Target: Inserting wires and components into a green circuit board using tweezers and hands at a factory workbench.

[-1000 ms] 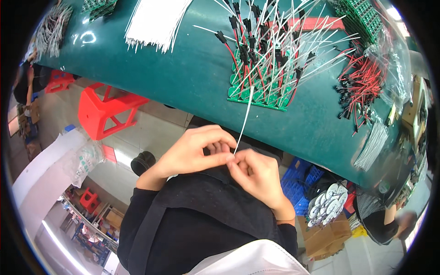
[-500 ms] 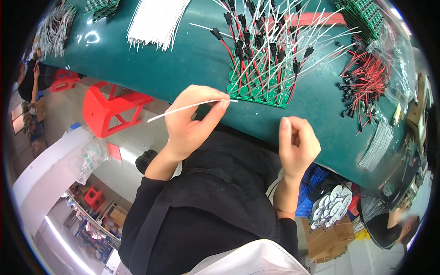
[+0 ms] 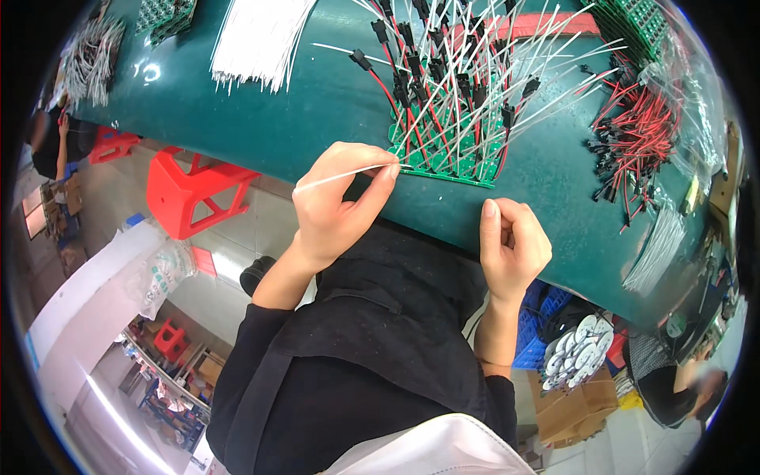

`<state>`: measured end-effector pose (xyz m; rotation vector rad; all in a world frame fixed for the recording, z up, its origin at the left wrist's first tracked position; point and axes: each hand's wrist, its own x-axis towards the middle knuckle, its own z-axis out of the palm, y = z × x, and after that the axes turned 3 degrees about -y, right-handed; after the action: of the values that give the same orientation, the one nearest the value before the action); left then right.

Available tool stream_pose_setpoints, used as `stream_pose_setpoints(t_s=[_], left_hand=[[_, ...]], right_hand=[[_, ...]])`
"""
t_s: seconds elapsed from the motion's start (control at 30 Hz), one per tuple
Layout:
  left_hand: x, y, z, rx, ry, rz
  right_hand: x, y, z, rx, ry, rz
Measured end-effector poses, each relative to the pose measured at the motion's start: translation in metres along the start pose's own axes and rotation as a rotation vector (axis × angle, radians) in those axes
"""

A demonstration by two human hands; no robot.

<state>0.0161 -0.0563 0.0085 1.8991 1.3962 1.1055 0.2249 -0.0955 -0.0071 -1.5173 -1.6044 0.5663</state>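
Observation:
My left hand (image 3: 342, 202) is closed in a pinch of thumb and forefinger on a thin white wire (image 3: 336, 179). One tail of the wire lies back across the hand; its tip is by the near left corner of a green circuit board panel (image 3: 455, 179). From the panel rise many white wires (image 3: 546, 75) and red-black leads with black plugs (image 3: 360, 60). My right hand (image 3: 516, 244) hovers at the table's near edge, right of the panel, its fingers curled in and thumb raised. Nothing shows in it.
On the green table (image 3: 261, 123) lie a white wire bundle (image 3: 261, 39), a pile of red-black leads (image 3: 633, 131), more green boards (image 3: 633, 28) and a grey-white wire bundle (image 3: 657, 249). A red stool (image 3: 178, 194) stands at left. A blue crate (image 3: 534, 332) is below right.
My left hand has shifted slightly right, and less of the wire's tail sticks out behind it. The right hand is almost still; the whole view has moved a little.

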Motion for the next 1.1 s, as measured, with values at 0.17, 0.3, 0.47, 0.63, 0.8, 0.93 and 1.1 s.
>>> stream_pose_setpoints(t_s=[0.17,0.3,0.47,0.63,0.8,0.93,1.1], left_hand=[[0.004,0.002,0.001,0.046,0.001,0.089],[0.003,0.0,0.008,-0.026,0.036,0.037],[0.006,-0.002,0.007,0.062,-0.041,0.121],[0.01,-0.002,0.008,0.069,-0.061,0.156],[0.012,0.003,0.001,0.072,-0.079,0.152],[0.002,-0.004,-0.017,-0.006,0.081,0.004],[0.011,-0.01,-0.036,0.093,-0.173,0.083]], right_hand=[[0.0,-0.001,-0.003,-0.012,0.005,-0.007],[0.006,-0.011,-0.001,-0.054,-0.062,-0.026],[0.004,-0.023,0.012,-0.159,-0.145,-0.12],[0.008,-0.027,0.021,-0.333,-0.155,-0.142],[0.003,-0.031,0.007,-0.384,-0.203,-0.143],[-0.03,-0.035,-0.056,-0.154,-0.354,0.22],[-0.06,-0.025,-0.139,-0.502,-0.53,0.229]])
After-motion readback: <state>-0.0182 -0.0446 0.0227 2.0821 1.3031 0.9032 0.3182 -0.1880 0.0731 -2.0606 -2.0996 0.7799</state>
